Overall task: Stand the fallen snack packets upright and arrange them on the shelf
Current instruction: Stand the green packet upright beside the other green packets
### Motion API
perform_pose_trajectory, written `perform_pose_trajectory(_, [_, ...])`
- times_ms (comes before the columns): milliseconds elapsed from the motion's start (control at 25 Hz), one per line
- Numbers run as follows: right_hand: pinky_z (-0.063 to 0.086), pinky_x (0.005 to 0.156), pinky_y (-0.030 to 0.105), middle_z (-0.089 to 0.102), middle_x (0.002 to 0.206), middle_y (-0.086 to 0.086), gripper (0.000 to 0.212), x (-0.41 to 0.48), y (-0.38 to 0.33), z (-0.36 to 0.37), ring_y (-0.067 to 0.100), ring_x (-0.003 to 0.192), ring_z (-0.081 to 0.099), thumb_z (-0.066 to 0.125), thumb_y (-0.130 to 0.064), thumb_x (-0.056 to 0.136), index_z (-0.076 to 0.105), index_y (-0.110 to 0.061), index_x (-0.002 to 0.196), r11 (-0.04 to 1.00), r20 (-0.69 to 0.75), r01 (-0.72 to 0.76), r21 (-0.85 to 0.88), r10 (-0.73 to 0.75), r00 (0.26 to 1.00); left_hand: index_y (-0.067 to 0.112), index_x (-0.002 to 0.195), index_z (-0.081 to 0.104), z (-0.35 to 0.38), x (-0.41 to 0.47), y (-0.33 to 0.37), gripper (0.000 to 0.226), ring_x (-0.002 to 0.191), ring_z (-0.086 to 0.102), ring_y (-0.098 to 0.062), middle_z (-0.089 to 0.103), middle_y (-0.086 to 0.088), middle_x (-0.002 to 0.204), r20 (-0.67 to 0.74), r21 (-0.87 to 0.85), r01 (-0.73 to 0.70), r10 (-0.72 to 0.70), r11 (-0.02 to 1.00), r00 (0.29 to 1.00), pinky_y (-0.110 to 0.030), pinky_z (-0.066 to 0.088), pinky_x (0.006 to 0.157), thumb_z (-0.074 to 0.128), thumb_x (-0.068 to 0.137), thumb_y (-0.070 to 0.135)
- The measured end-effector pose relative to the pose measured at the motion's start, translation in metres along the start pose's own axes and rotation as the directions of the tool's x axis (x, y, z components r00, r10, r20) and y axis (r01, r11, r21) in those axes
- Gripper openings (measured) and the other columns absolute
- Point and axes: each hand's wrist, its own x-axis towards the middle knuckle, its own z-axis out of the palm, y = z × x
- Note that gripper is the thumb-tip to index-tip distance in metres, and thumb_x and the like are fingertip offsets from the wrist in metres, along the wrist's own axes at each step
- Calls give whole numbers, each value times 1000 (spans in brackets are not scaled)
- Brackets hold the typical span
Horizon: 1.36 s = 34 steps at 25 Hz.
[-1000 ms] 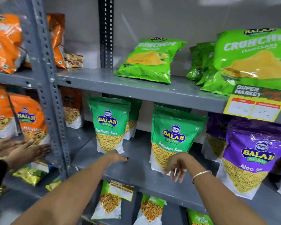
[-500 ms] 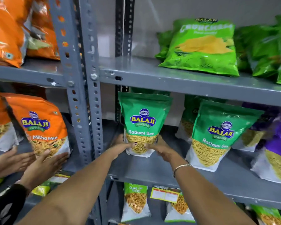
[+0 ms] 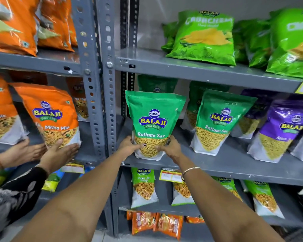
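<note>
A green Ratlami Sev packet (image 3: pixel 153 119) stands upright at the left end of the grey middle shelf (image 3: pixel 217 165). My left hand (image 3: pixel 129 145) grips its lower left side and my right hand (image 3: pixel 171 148) grips its lower right side. A second green Ratlami Sev packet (image 3: pixel 219 121) stands upright to its right, with more green packets behind both. Purple Aloo Sev packets (image 3: pixel 283 130) stand further right.
Another person's hands (image 3: pixel 59 151) press on an orange Mitha Mix packet (image 3: pixel 54 116) in the left bay. A grey perforated upright post (image 3: pixel 98 95) divides the bays. Green Crunchem bags (image 3: pixel 206 37) sit on the upper shelf. Smaller packets (image 3: pixel 143 187) stand on the shelf below.
Both my hands moved left and closed on the leftmost Ratlami Sev packet. The view came closer and shifted left. The other person's hands reached the orange packet.
</note>
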Motion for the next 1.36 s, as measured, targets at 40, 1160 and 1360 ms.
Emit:
perform_pose_trajectory(40, [45, 101, 47, 57, 131, 16, 70, -3, 1, 0, 34, 121, 52, 81, -16, 66, 46, -5, 126, 1000, 0, 0, -3, 0, 1000, 1, 125, 49, -2, -5, 1, 67, 119, 56, -32, 59, -18, 130, 9, 16, 13, -13, 1000, 1000, -44, 44, 103, 76, 71, 29])
perform_pose_trajectory(1160, [28, 115, 42, 26, 152, 18, 118, 58, 121, -208, 31, 141, 28, 82, -36, 62, 7, 4, 145, 943, -140, -325, -65, 314, 939, 6, 149, 12, 172, -9, 117, 84, 143, 27, -27, 18, -12, 158, 400, 307, 69, -195, 949, 896, -37, 40, 104, 60, 85, 34])
perform_pose_trajectory(1360, [44, 104, 36, 44, 138, 10, 128, 111, 147, -238, 25, 124, 47, 92, -15, 43, 14, -3, 143, 967, 127, -125, 221, 98, 987, 3, 145, 24, 241, 30, 121, 82, 141, 30, -25, 28, -14, 155, 112, 23, 30, -32, 999, 993, -32, 28, 112, 70, 78, 14])
